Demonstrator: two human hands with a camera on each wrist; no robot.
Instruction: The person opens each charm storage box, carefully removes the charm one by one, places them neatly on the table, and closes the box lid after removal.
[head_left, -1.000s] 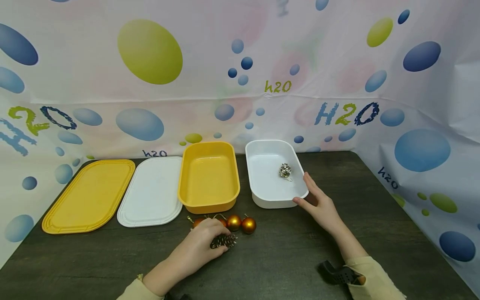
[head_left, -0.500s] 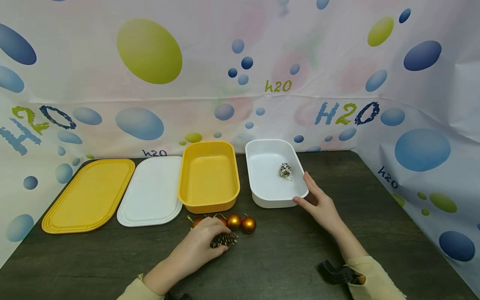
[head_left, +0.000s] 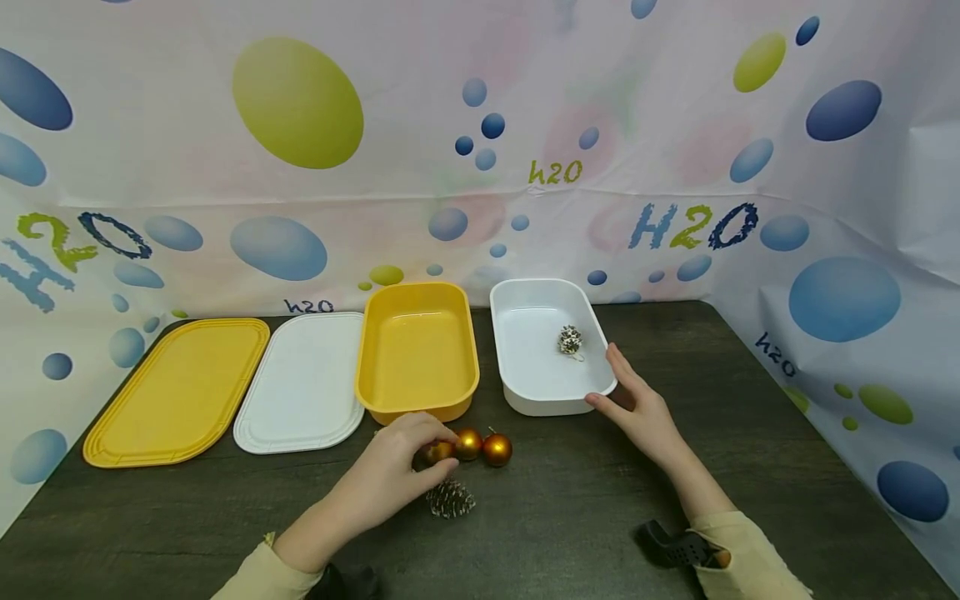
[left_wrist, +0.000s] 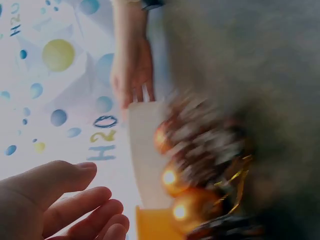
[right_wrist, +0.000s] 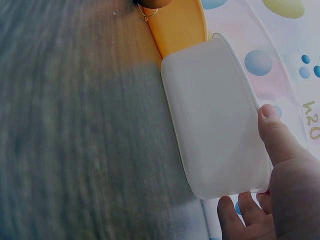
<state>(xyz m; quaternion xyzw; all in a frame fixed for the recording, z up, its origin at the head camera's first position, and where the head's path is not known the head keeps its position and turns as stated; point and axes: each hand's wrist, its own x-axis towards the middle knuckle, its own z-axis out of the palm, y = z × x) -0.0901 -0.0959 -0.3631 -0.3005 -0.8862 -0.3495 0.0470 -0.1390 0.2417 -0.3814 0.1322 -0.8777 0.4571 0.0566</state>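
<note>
On a dark tabletop (head_left: 540, 533), a yellow lid (head_left: 176, 392) lies flat at far left, a white lid (head_left: 300, 387) beside it; both are unchanged. Next, the person's left hand (head_left: 390, 467) has let go of a pine cone and shifted up and away, now held over the leftmost gold-orange baubles (head_left: 497, 450). The left wrist view shows its fingers loosely bent with nothing between them. Just behind that hand stands a yellow container (head_left: 418, 358), with no item visible inside. The baubles sit in a row in front of it; two show clearly, the rest are partly hidden by the hand. The pine cone (head_left: 451, 499) lies on the tabletop just below the thumb, slightly nearer the person than before. This suggests it has only been moved aside, with the baubles now the focus. Farther right, a white container (head_left: 532, 358) holds a small silvery ornament (head_left: 570, 340). At far right, the right hand (head_left: 641, 417) grips its near right corner between thumb and fingers, as before.
</note>
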